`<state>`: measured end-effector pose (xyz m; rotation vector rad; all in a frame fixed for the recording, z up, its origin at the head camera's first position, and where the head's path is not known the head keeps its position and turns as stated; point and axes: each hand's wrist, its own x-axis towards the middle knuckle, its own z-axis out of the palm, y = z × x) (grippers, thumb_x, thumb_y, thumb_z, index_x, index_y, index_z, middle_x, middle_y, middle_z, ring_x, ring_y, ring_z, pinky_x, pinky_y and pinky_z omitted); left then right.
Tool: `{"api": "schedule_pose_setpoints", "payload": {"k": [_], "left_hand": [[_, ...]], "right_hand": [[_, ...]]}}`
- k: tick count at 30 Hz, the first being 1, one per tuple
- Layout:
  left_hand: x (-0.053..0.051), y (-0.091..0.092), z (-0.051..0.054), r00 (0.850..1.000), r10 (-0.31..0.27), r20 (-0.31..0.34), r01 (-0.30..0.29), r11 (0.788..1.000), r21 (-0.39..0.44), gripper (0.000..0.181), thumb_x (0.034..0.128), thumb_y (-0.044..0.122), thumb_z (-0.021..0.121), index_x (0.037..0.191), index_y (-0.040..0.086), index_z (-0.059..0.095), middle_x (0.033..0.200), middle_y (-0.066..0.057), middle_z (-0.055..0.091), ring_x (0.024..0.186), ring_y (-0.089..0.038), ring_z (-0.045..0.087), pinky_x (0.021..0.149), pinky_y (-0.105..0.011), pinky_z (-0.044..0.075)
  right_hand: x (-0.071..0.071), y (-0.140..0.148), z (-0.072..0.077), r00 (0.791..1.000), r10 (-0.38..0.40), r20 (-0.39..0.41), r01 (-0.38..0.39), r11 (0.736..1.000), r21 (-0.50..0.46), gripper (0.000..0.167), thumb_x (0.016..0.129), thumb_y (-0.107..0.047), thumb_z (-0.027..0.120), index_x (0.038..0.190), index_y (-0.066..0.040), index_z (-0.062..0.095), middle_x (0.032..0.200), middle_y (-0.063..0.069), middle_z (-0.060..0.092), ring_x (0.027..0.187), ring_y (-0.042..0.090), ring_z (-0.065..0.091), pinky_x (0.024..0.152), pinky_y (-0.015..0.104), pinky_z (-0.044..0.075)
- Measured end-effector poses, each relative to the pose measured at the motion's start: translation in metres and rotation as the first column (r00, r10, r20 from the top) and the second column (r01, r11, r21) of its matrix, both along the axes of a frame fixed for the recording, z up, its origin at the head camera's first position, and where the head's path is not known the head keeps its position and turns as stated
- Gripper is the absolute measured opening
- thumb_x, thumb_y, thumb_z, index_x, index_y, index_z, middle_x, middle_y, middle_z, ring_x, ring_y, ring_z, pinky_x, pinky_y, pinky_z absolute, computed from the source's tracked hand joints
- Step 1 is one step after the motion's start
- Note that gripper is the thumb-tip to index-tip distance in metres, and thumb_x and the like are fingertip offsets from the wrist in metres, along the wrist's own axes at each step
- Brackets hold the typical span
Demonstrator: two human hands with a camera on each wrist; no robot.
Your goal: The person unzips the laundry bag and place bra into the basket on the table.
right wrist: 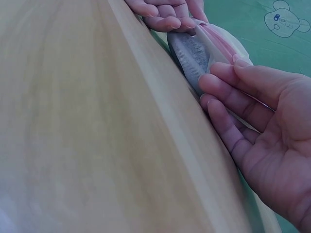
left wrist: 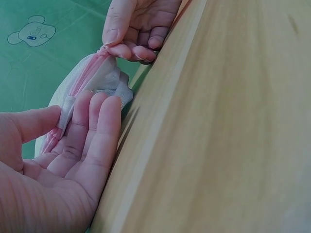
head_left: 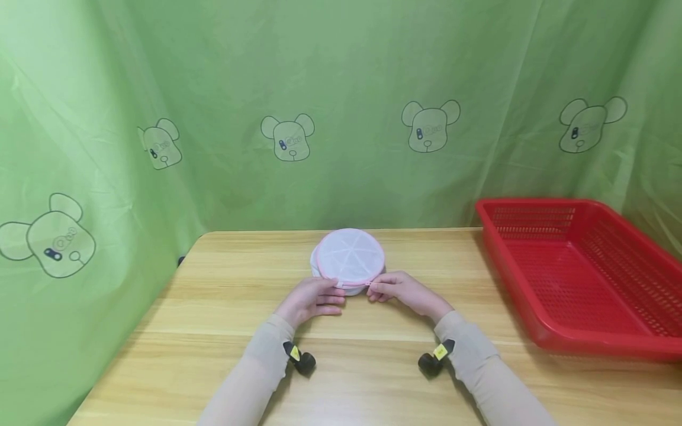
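Left hand [head_left: 313,299] pinches mesh bag [head_left: 350,254] at seven o'clock; right hand [head_left: 402,290] pinches pink zip [left wrist: 90,73] at five. Grips set; zip work appears unfinished, extent unclear.

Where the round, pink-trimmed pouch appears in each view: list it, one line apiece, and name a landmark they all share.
Head: the pouch is just below the picture's centre.
Left wrist: the pouch is left of centre, in the upper half.
Right wrist: the pouch is right of centre, toward the top.
Shared landmark: the green curtain with bear-face prints.
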<state>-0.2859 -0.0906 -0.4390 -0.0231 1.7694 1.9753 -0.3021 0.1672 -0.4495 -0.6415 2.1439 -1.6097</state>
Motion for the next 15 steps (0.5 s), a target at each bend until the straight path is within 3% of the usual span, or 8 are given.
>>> {"api": "schedule_pose_setpoints", "payload": {"k": [15], "left_hand": [[-0.0016,-0.0015,-0.0005,1.0,0.016,0.017,-0.017,1.0,0.025,0.017,0.0985,0.019,0.054,0.106,0.005,0.055,0.091,-0.007,0.069,0.085,-0.019,0.069,0.088,-0.043,0.061]], "right_hand": [[0.0002,0.0002,0.0006,1.0,0.004,0.017,-0.004,1.0,-0.016,0.031,0.099,-0.02,0.054,0.11,0.007,0.064,0.103,0.014,0.071,0.093,0.014,0.066,0.087,0.026,0.058]]}}
